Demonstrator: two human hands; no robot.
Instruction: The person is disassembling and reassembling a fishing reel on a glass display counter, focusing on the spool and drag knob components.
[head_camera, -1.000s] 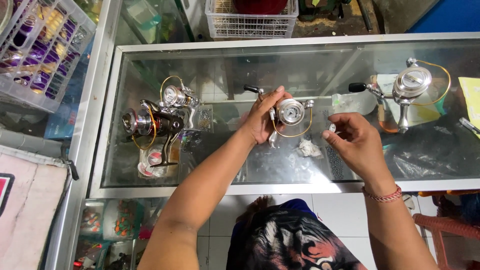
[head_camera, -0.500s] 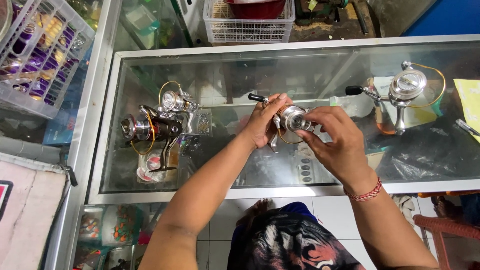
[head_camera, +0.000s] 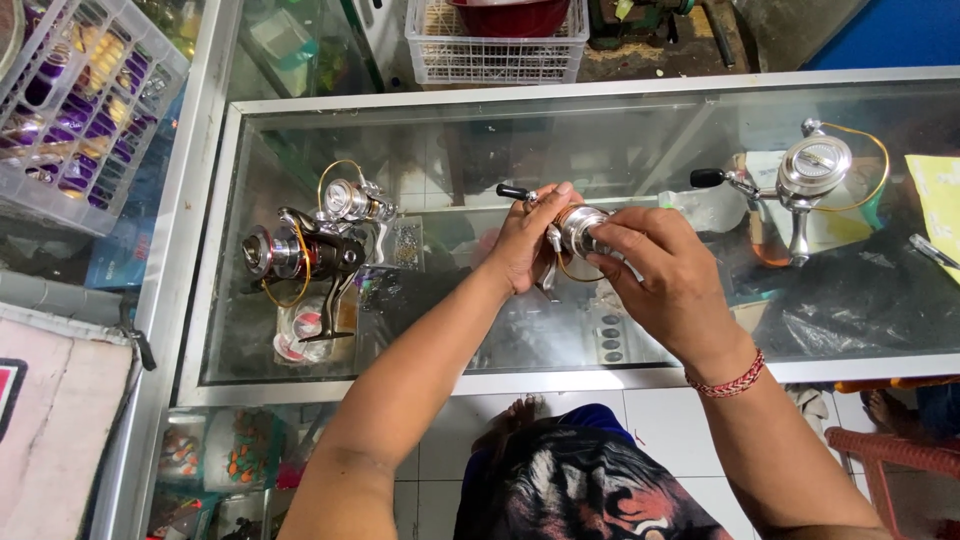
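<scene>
Change since a second ago: right hand (head_camera: 665, 285), then apart from the reel and pinching something small, has come onto the spool end; the reel has lifted a little toward the person.
Reel: silver fishing reel (head_camera: 578, 232), held just above the glass top of the bench (head_camera: 450, 150), near its middle, nearer the front edge than the back.
Left hand: left hand (head_camera: 525, 245) is closed round the reel's body from the left side, thumb up near the handle.
Right hand: closed on the reel's spool end from the right, fingertips (head_camera: 608, 238) pinching its rim.
Handle: black knob (head_camera: 511, 191) sticks out up and left of the left hand, pointing toward the back left corner.
Long axis: the reel's spool axis runs roughly left to right, along the bench's front edge; body to the left, spool face to the right.
Nearer hand: both touch it; the right hand alone covers the spool, the left alone the body.
Other reels: two reels (head_camera: 310, 245) lie together toward the left edge; another reel (head_camera: 812, 175) stands near the right edge, well apart from the hands.
Basket: white wire basket (head_camera: 497, 52) sits beyond the back edge.
Hidden: whether the spool is seated or loose on the reel cannot be told.
</scene>
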